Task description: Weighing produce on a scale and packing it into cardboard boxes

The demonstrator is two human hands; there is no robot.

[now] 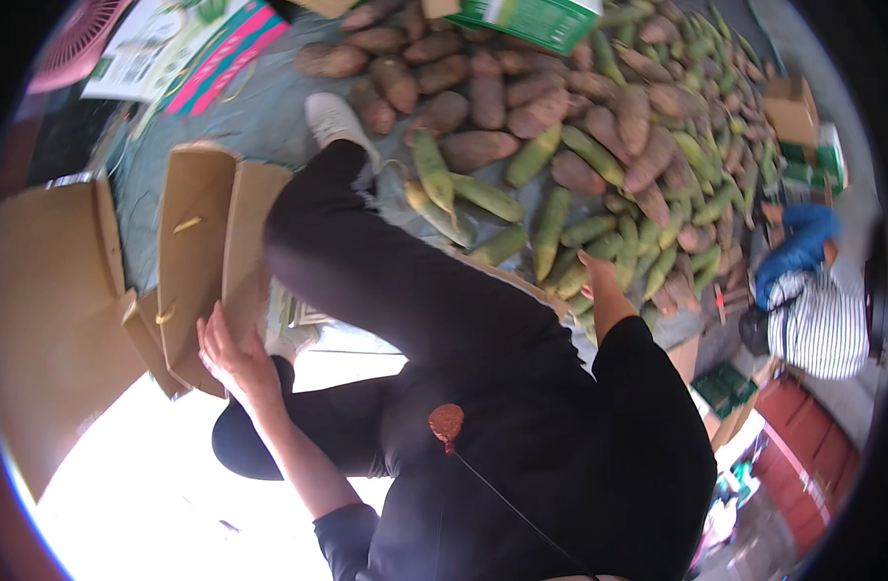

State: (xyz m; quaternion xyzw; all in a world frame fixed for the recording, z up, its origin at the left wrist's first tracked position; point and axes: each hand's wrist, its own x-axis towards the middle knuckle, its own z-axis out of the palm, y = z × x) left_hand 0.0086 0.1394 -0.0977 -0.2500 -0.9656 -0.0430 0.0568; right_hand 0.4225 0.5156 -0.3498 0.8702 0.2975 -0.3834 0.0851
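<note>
My left hand [233, 353] is open, fingers spread, against the edge of a cardboard flap [245, 232] at the left. The flap belongs to an open cardboard box [187, 252], with small yellow scraps on it. My right hand [596, 278] reaches out over the near side of a large pile, its fingers apart and nothing visible in them. Close by it lie long green radish-like vegetables [551, 232]. Further off are thick reddish-brown roots [488, 92] that look like sweet potatoes. My knee and thigh hide part of the pile's near edge.
Another opened cardboard box [47, 320] stands far left. A green-and-white carton [531, 21] lies beyond the pile, and a printed bag [173, 48] sits at the upper left. A person in a striped top [820, 324] crouches at the right. A pendant [446, 423] hangs before me.
</note>
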